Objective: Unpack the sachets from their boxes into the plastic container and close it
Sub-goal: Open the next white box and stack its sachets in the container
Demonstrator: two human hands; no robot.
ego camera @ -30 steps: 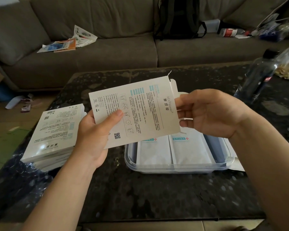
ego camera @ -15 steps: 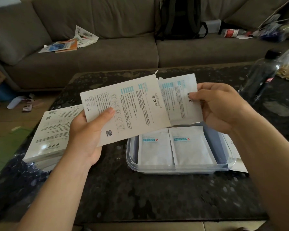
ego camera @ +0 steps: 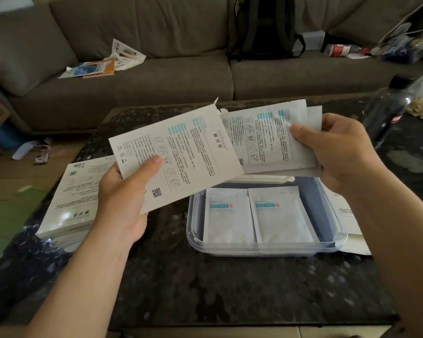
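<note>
Right hand [ego camera: 340, 152] pinches two sachets [ego camera: 266, 137]; left hand [ego camera: 125, 196] grips box [ego camera: 181, 152]; container [ego camera: 266, 251] holds two.

i'm at home, in a living room. a long grey-brown sofa [ego camera: 156, 76] runs across in front of me, a black backpack [ego camera: 266, 28] leaning against its back cushions and leaflets [ego camera: 100, 65] scattered on its seat. right before me is a low dark speckled table [ego camera: 230, 289] with a plastic bottle [ego camera: 386, 113] on it.

Sachets [ego camera: 266, 137] partly behind box [ego camera: 181, 154]
</note>
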